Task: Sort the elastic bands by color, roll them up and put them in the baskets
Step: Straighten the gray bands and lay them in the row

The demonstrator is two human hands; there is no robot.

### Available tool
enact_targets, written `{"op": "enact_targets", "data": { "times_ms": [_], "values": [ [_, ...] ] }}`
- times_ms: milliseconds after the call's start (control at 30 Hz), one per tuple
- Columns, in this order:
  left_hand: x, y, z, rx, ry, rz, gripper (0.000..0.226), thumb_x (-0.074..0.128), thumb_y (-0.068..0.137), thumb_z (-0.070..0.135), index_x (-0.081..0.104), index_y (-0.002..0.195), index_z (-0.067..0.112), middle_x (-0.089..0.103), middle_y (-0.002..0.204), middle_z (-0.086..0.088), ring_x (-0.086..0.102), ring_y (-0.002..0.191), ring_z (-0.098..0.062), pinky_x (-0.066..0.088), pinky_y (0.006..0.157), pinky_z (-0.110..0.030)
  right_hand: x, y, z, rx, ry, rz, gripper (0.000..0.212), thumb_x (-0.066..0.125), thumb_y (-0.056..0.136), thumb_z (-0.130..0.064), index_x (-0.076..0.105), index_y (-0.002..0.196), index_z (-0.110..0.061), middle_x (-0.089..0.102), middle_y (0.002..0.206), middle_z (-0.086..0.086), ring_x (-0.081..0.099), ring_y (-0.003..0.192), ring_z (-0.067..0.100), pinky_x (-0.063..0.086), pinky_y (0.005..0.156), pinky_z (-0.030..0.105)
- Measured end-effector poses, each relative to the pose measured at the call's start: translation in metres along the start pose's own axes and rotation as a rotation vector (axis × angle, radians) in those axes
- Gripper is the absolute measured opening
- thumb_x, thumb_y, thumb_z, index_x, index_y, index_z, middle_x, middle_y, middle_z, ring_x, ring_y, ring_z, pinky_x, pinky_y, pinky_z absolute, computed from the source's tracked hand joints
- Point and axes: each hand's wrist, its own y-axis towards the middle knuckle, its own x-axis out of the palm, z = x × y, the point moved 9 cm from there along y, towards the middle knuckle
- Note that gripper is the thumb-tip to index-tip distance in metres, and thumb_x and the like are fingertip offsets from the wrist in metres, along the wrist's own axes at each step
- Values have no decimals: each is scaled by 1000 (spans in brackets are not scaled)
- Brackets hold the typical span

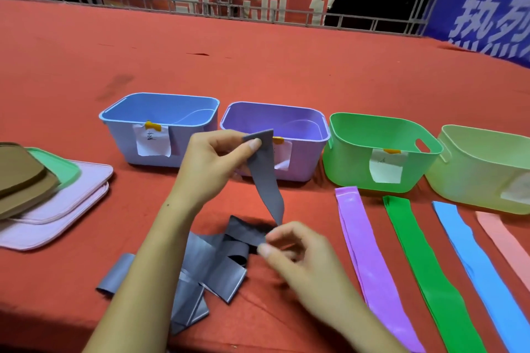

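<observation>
Left hand (218,163) raised above the red table (258,71), pinching upper end of a grey band (265,178) between thumb and fingers. Right hand (295,255) lower, at 5 o'clock from the left, pinching the band's lower tip. Heap of grey bands (206,269) under both hands. At 12 o'clock a row of baskets: blue basket (160,106), purple basket (275,112), green basket (381,129), pale green basket (487,140). At 3 o'clock, flat on the table: purple band (364,255), green band (421,266), blue band (481,269), pink band (504,241). At 9 o'clock, stacked lids (43,198).

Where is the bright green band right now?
The green band lies flat on the red cloth at the right of the head view, between the purple band and the blue band, in front of the green basket.
</observation>
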Motion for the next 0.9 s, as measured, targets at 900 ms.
{"op": "enact_targets", "data": {
  "times_ms": [900],
  "values": [
    [-25,-2,-11,-164,-184,129,18,69,103,24,80,105,10,78,88,0,69,74,-11,58,65,-29,-76,22,-70,-203,109,374,24,72,93,-1,75,107,-22,76,99,-11,73,91,8,61,83,28]
  ]
}}
